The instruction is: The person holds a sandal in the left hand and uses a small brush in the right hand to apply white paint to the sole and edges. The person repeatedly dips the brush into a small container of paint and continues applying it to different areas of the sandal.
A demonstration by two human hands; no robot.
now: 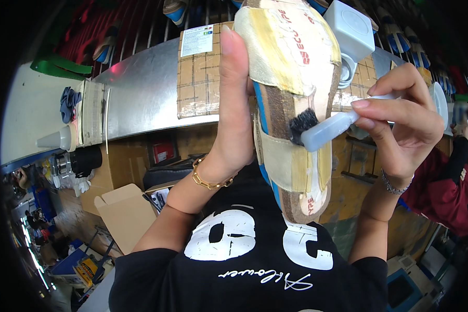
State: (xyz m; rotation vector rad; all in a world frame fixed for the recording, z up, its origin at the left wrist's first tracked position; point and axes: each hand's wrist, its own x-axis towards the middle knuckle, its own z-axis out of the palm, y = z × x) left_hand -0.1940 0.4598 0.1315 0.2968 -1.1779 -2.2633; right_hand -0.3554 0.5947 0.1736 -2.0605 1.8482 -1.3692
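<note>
My left hand (235,96) is wrapped round the side of an unfinished sandal (288,114), its thumb up along the edge and its other fingers hidden behind. The underside of the sandal faces me, tilted upright, with a brown cork-like edge, blue sides and cream strap ends folded over the bottom, yellowed as if with glue. Between thumb and fingers, my right hand (408,117) pinches a brush (330,130) with a pale plastic handle. Its black bristles rest on the sandal's narrow middle, between the strap pieces.
Behind the sandal, a cardboard box (198,78) and a white plastic container (351,28) stand on a metal bench (140,78). Several blue-sided shoes (106,47) sit on a rack beyond. At right is another person in a dark red top (444,182). An open carton (127,216) lies lower left.
</note>
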